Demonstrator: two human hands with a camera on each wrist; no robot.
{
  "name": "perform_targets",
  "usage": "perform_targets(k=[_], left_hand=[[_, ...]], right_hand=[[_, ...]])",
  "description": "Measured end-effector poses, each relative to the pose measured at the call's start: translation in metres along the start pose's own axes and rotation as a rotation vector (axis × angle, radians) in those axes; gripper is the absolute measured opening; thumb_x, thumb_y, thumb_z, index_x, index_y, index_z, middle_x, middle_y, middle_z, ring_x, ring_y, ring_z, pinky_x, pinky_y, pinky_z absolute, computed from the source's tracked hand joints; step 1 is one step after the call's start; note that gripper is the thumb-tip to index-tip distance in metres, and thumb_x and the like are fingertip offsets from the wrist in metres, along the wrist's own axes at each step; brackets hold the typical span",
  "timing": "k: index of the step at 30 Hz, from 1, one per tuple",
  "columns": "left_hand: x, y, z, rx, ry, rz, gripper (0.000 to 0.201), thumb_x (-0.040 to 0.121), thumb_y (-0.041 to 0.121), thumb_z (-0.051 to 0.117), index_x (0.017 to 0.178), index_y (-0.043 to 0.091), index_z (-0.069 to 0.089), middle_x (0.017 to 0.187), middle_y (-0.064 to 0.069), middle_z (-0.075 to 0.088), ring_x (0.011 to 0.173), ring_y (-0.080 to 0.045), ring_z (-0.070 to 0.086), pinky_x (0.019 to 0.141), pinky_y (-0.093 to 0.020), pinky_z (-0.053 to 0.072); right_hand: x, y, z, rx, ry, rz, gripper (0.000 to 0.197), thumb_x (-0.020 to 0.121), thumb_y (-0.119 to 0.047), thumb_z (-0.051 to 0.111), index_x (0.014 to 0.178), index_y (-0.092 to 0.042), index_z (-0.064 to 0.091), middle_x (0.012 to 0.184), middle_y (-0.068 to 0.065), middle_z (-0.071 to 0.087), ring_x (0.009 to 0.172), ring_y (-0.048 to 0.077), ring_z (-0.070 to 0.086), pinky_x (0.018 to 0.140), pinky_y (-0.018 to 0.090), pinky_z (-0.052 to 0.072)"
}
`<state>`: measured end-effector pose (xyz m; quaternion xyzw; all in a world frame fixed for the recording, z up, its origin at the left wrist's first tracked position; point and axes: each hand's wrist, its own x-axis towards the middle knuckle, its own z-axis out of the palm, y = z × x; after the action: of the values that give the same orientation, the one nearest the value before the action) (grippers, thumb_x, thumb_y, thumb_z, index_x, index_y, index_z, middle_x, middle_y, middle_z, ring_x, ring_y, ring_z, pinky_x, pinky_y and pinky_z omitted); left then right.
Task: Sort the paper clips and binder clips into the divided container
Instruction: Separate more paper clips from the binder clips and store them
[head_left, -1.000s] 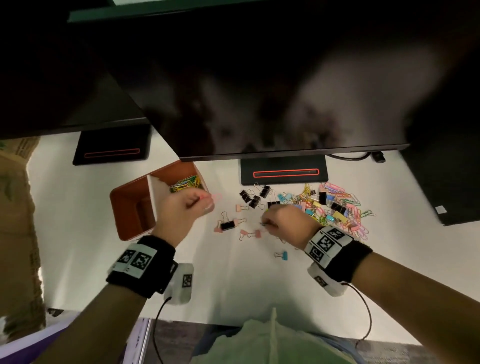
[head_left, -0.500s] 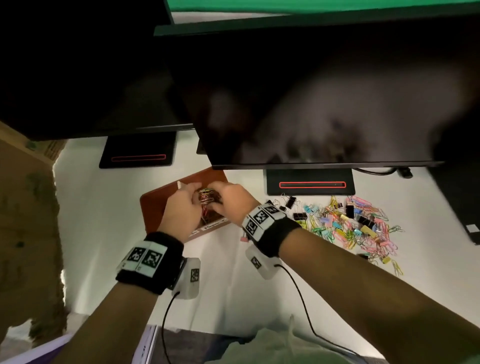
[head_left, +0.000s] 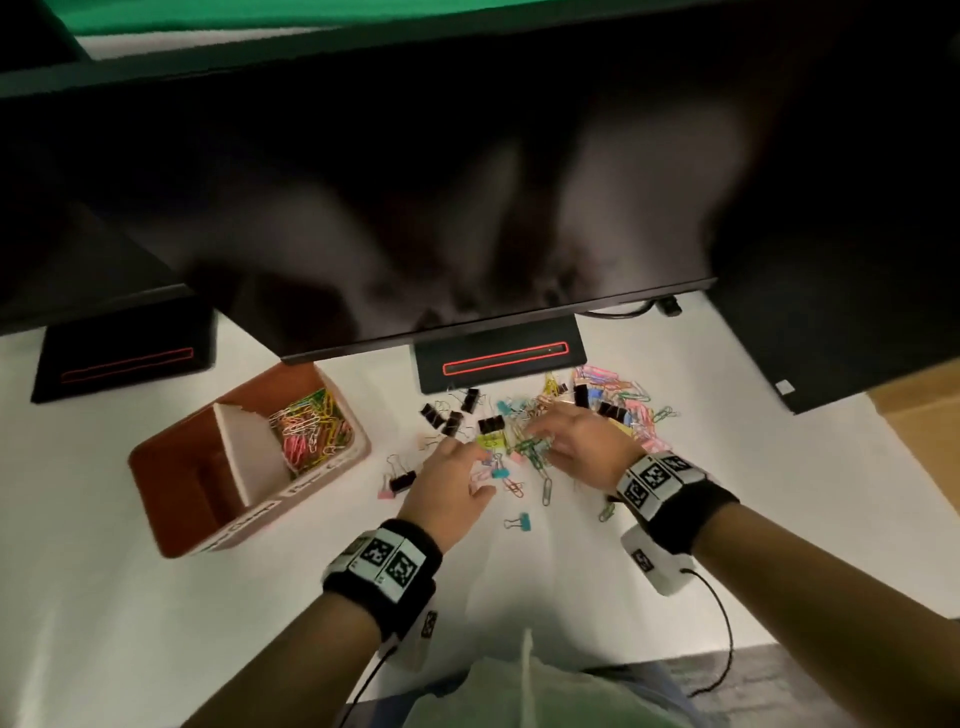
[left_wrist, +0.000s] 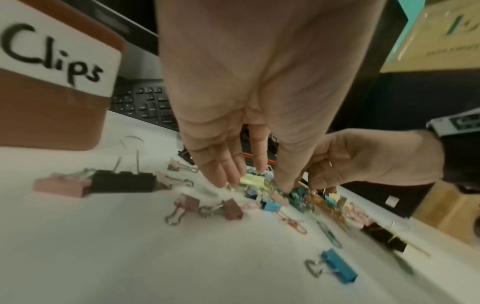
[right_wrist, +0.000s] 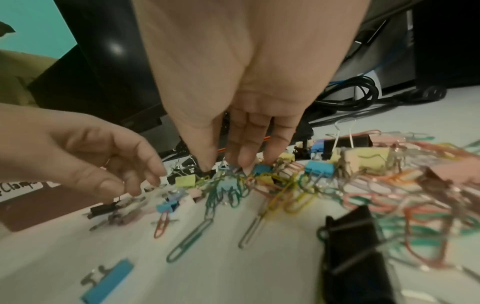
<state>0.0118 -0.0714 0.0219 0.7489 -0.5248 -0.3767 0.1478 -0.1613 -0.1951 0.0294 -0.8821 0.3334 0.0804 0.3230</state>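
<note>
The brown divided container (head_left: 179, 488) stands at the left, its label reading "Clips" (left_wrist: 52, 59); several colored paper clips (head_left: 311, 426) fill its far right compartment. A mixed pile of paper clips and binder clips (head_left: 613, 410) lies right of it. My left hand (head_left: 470, 457) reaches down at the pile's left edge with fingers extended beside a yellow binder clip (left_wrist: 252, 180), holding nothing. My right hand (head_left: 540, 431) is over the pile, fingertips (right_wrist: 244, 162) down on green paper clips (right_wrist: 221, 193); no grip shows.
Loose on the white desk are a blue binder clip (head_left: 519, 521) and a black one (head_left: 401, 480). Monitor stands (head_left: 501, 361) (head_left: 124, 358) sit behind, a dark monitor (head_left: 467, 208) overhangs. A keyboard (left_wrist: 145, 105) and cables (right_wrist: 350, 92) lie further back.
Half a second ago both hands were over the container's paper clip compartment. They have moved right, back to the pile on the desk.
</note>
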Motion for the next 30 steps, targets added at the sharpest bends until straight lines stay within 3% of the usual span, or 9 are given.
perform_targets(k=[4,8,12,15,17,20,23,25,30], left_hand=[[0.014,0.003,0.013,0.075,0.059,-0.022,0.027,0.08,0.026,0.066,0.105,0.022,0.056,0.112,0.0,0.045,0.092,-0.019,0.057,0.089,-0.035,0.051],[0.018,0.006,0.019,0.098,0.105,-0.052,0.034,0.071,0.039,0.073,0.095,0.024,0.056,0.102,0.004,0.043,0.089,-0.013,0.052,0.08,-0.026,0.047],[0.018,0.009,0.025,0.065,0.134,-0.047,0.024,0.076,0.029,0.072,0.094,0.02,0.059,0.099,0.005,0.042,0.085,-0.011,0.054,0.079,-0.023,0.048],[0.018,0.008,0.027,-0.002,0.137,-0.046,0.018,0.08,0.021,0.07,0.096,0.015,0.064,0.1,0.005,0.043,0.078,-0.008,0.055,0.079,-0.025,0.055],[0.017,0.008,0.028,-0.031,0.154,-0.046,0.02,0.079,0.024,0.07,0.096,0.014,0.064,0.1,0.005,0.043,0.076,-0.003,0.054,0.076,-0.016,0.052],[0.019,0.011,0.03,-0.039,0.187,-0.076,0.027,0.076,0.031,0.073,0.093,0.014,0.062,0.101,0.004,0.042,0.073,0.007,0.047,0.062,0.0,0.039],[0.023,0.014,0.033,-0.035,0.223,-0.124,0.025,0.075,0.028,0.073,0.089,0.012,0.06,0.102,0.002,0.042,0.07,0.001,0.048,0.063,-0.005,0.035],[0.026,0.014,0.034,-0.029,0.243,-0.121,0.021,0.075,0.023,0.073,0.087,0.011,0.06,0.101,0.002,0.042,0.075,-0.009,0.051,0.071,-0.016,0.042],[0.03,0.007,0.031,-0.027,0.244,-0.125,0.013,0.079,0.006,0.064,0.091,0.009,0.062,0.107,0.0,0.047,0.078,-0.013,0.056,0.079,-0.021,0.05]], right_hand=[[0.0,0.009,0.006,-0.069,-0.036,0.031,0.044,0.086,-0.027,0.061,0.129,-0.025,0.052,0.13,0.002,0.049,0.117,0.019,0.05,0.1,0.034,0.045],[-0.002,0.021,0.01,-0.12,-0.022,0.055,0.042,0.085,-0.027,0.063,0.126,-0.024,0.055,0.125,0.004,0.048,0.113,0.023,0.05,0.096,0.038,0.048],[-0.004,0.032,0.01,-0.127,0.027,0.051,0.034,0.084,-0.024,0.062,0.118,-0.023,0.059,0.12,0.003,0.049,0.112,0.024,0.049,0.095,0.04,0.047],[0.001,0.026,0.007,-0.112,0.037,-0.075,0.036,0.083,-0.024,0.063,0.118,-0.022,0.058,0.119,0.002,0.052,0.111,0.022,0.051,0.092,0.04,0.047],[0.009,0.017,0.008,-0.15,-0.028,-0.144,0.044,0.082,-0.027,0.063,0.124,-0.023,0.052,0.122,0.001,0.051,0.112,0.021,0.051,0.093,0.042,0.048],[0.022,0.005,0.007,-0.251,-0.136,-0.106,0.058,0.082,-0.03,0.065,0.135,-0.022,0.041,0.132,0.002,0.047,0.118,0.023,0.049,0.1,0.042,0.044],[0.032,0.0,0.007,-0.277,-0.199,-0.062,0.063,0.081,-0.028,0.065,0.137,-0.018,0.038,0.132,0.005,0.044,0.117,0.026,0.05,0.102,0.045,0.042],[0.035,-0.001,0.007,-0.25,-0.201,-0.049,0.051,0.084,-0.028,0.062,0.131,-0.018,0.044,0.128,0.007,0.05,0.114,0.027,0.052,0.1,0.045,0.044],[0.035,0.003,0.006,-0.199,-0.243,0.008,0.02,0.09,-0.021,0.054,0.109,-0.018,0.059,0.11,0.004,0.06,0.102,0.022,0.056,0.096,0.037,0.045]])
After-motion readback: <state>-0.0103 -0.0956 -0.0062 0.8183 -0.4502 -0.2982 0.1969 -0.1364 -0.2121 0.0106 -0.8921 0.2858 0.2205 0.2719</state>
